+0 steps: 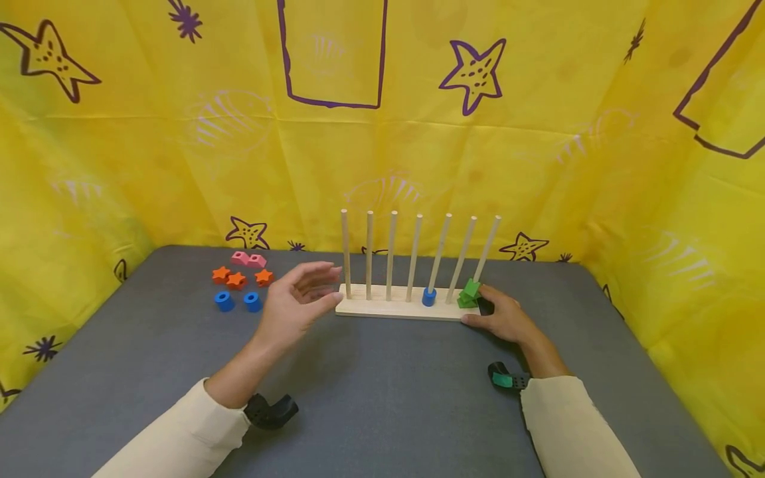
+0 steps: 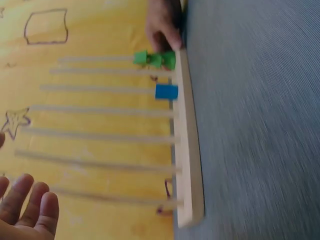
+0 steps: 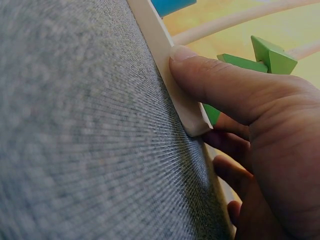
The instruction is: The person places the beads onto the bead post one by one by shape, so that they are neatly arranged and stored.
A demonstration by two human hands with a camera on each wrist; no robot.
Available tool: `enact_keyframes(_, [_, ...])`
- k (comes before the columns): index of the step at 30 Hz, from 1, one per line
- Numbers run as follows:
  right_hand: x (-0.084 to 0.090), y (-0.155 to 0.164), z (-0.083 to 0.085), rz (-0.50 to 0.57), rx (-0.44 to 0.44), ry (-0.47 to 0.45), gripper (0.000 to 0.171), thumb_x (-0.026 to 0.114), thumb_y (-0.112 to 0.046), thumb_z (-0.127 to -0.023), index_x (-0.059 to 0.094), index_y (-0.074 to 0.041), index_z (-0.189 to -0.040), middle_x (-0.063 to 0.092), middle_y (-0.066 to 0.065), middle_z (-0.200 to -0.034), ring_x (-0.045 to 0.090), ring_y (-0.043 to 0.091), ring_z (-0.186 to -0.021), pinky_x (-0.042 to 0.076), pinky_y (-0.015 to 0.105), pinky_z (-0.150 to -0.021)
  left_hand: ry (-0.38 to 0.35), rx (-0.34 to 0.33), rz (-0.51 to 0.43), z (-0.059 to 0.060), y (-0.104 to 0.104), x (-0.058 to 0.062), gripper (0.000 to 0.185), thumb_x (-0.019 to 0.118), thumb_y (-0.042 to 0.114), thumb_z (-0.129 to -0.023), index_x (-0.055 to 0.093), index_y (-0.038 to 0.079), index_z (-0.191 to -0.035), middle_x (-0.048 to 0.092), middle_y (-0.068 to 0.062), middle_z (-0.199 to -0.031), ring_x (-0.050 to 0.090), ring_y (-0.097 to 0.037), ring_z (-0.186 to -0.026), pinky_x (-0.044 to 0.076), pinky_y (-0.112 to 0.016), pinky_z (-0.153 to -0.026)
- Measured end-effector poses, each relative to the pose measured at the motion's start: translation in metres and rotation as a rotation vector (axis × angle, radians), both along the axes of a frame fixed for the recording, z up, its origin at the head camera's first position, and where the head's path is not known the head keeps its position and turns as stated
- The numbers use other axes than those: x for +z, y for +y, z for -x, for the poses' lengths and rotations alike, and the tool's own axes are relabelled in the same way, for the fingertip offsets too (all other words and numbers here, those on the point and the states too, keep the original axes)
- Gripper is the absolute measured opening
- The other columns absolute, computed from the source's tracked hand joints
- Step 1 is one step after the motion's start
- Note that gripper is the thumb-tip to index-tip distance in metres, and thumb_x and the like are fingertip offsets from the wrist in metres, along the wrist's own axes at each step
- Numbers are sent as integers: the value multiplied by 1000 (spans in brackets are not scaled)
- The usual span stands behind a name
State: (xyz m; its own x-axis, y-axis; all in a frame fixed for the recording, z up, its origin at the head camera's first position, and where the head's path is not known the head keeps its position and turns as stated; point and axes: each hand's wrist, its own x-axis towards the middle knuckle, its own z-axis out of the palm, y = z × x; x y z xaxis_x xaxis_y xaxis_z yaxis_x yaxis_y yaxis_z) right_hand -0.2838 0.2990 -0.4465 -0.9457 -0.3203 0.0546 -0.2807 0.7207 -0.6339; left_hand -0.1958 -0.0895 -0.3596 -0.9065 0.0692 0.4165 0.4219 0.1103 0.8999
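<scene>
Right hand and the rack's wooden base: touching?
Touching. The right wrist view shows the right hand with its thumb against the wooden base, no gap.

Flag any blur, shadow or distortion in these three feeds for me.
Head view: pegs read fairly clearly, faint soft shadow on the table; left wrist view: pegs are blurred, the table looks streaked; right wrist view: one peg appears bowed, probably lens distortion, and the table texture is soft toward the left edge.
</scene>
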Motion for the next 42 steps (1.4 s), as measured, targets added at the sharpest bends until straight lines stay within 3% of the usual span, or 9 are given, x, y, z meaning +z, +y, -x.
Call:
enact_keyframes(9, [2, 1, 1, -4, -11, -8, 85, 76, -44, -81, 40, -1, -145, 38, 23, -146, 30, 43, -134, 21, 62, -106, 94, 82, -128, -8, -58, -8, 44, 69, -13, -82, 58, -6, -123, 64, -18, -119, 61, -25, -107, 49, -28, -88])
enact_keyframes(15, [2, 5, 1, -9, -14, 8, 83, 76, -42, -82, 41, -1, -145, 39, 22, -146, 31, 42, -134, 22, 61, -106, 110, 120, -250, -9, -81, -14, 46, 67, -20, -79, 55, -14, -123, 65, -16, -116, 62, -24, -103, 50, -25, -85])
enact_keyframes(22, [2, 0, 1, -9, -7, 3, 82, 76, -44, -82, 42, -2, -144, 40, 21, -146, 32, 42, -134, 22, 62, -105, 61, 331, -312, -5, -106, -19, 42, 70, -18, -78, 60, -10, -118, 69, -12, -109, 64, -21, -99, 48, -21, -85])
enact_keyframes(25, [2, -1, 1, -7, -9, -5, 83, 76, -44, -82, 41, -2, -145, 39, 22, -146, 31, 43, -134, 21, 63, -105, 47, 386, -373, -2, -115, -24, 40, 71, -18, -77, 62, -10, -115, 70, -13, -106, 65, -21, -98, 49, -21, -83])
enact_keyframes(29, [2, 1, 2, -12, -13, -2, 83, 76, -44, -82, 41, -1, -145, 39, 22, -146, 30, 43, -134, 21, 62, -105, 39, 458, -445, 4, -127, -34, 39, 72, -18, -75, 64, -10, -112, 70, -13, -103, 66, -20, -95, 52, -21, -77])
enact_keyframes(32, [2, 1, 1, -23, -17, -10, 84, 76, -44, -81, 40, -2, -145, 38, 22, -146, 30, 42, -135, 21, 61, -106, -22, 535, -454, 8, -137, -44, 40, 73, -17, -75, 66, -6, -113, 70, -11, -105, 65, -18, -96, 52, -20, -74])
enact_keyframes(37, [1, 0, 1, -19, -15, -22, 85, 76, -44, -81, 40, -2, -145, 38, 21, -146, 30, 42, -135, 22, 62, -105, -228, 648, -331, 10, -156, -64, 49, 77, -5, -78, 65, 6, -125, 66, -4, -119, 58, -14, -109, 48, -12, -76])
enact_keyframes(39, [1, -1, 1, -11, -8, -21, 84, 76, -44, -82, 41, -1, -145, 38, 22, -146, 30, 42, -135, 22, 63, -105, -296, 655, -168, 11, -161, -71, 53, 76, 3, -82, 60, 9, -132, 61, -5, -128, 54, -16, -114, 46, -9, -76])
enact_keyframes(42, [0, 0, 1, -7, -18, -22, 85, 76, -44, -81, 40, -2, -145, 38, 21, -147, 30, 42, -135, 21, 62, -105, -331, 616, 122, 13, -164, -79, 60, 74, 16, -87, 50, 8, -141, 54, -11, -136, 50, -23, -120, 44, -10, -82])
